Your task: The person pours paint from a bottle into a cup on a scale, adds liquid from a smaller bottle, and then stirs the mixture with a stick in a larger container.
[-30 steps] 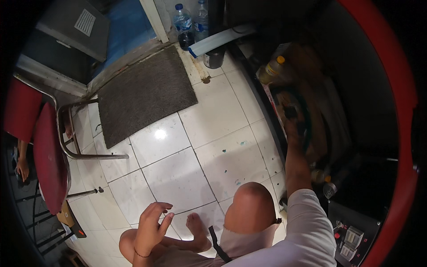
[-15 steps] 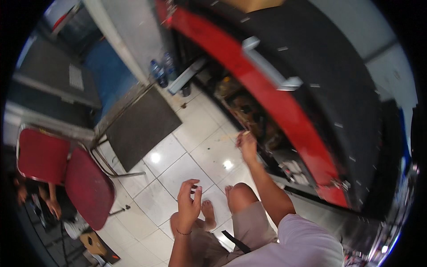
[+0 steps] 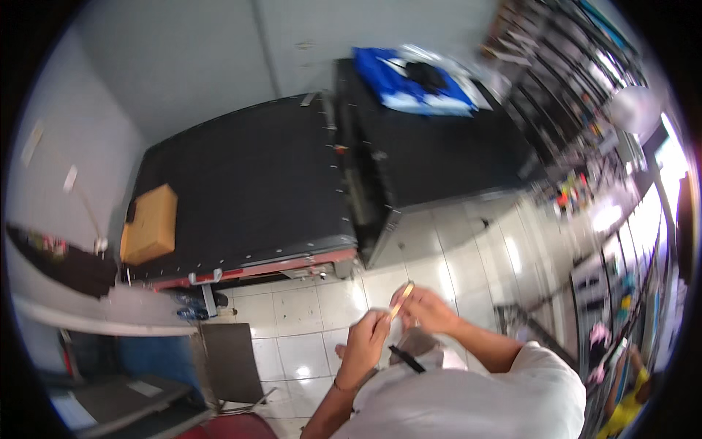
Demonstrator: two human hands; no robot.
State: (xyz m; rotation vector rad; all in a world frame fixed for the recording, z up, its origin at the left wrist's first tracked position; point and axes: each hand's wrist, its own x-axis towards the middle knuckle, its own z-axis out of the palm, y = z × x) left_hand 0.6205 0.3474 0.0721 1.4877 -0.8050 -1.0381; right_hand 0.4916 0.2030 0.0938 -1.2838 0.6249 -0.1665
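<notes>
Yellow stick (image 3: 401, 301) (slim, tilted) spans both hands (image 3: 431, 310).

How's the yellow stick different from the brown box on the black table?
The yellow stick is thin and narrow; the brown box is wide and chunky. The stick is pale yellow, while the box is a darker brown. The stick is held up by the left hand and right hand, but the box sits on the black table.
</notes>
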